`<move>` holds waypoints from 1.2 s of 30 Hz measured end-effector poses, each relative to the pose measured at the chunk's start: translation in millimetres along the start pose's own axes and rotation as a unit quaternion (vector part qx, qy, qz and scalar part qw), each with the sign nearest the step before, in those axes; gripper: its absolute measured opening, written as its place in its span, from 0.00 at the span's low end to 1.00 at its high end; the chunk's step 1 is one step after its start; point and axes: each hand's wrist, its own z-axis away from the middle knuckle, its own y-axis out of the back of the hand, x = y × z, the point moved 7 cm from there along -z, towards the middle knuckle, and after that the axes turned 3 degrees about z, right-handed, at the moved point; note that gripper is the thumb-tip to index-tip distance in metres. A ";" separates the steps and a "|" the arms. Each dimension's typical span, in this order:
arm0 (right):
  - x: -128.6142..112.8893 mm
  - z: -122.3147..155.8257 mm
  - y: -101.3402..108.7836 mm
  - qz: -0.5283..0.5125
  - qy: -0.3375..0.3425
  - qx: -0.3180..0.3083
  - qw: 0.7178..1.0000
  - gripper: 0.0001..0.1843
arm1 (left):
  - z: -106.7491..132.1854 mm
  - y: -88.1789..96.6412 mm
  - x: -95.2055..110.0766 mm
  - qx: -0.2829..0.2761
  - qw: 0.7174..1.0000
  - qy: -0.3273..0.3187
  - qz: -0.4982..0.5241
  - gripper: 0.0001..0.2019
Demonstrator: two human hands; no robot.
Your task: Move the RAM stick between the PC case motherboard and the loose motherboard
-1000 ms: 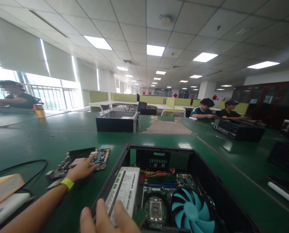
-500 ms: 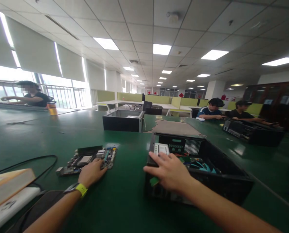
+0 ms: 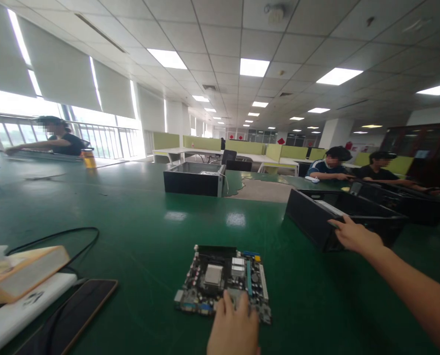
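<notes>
A motherboard (image 3: 213, 276) lies flat on the green table in front of me, with a bare metal-topped processor near its middle. My left hand (image 3: 234, 320) is closed at its near edge, fingers over the board; the thumb is hidden. To the right, a black open-topped computer case (image 3: 305, 219) rests at an angle on the table. My right hand (image 3: 358, 239) grips the rim of its near side, with part of the fingers out of sight. A pale boxy part (image 3: 331, 208) shows inside the case.
A phone (image 3: 70, 310), a white power bank (image 3: 27, 308), a tissue pack (image 3: 31, 273) and a black cable (image 3: 94, 239) lie at the left. Another open case (image 3: 192, 183) stands farther back, near a torn table covering (image 3: 264, 190). Three people sit around the table.
My left hand and the motherboard have moved right, to the front middle. The computer case and my right hand have shifted right and away, and the case has turned.
</notes>
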 end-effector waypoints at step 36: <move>-210.9 133.0 -32.8 -0.337 0.168 -0.041 0.925 0.11 | -31.8 90.3 -86.0 0.051 0.994 -0.051 0.083 0.16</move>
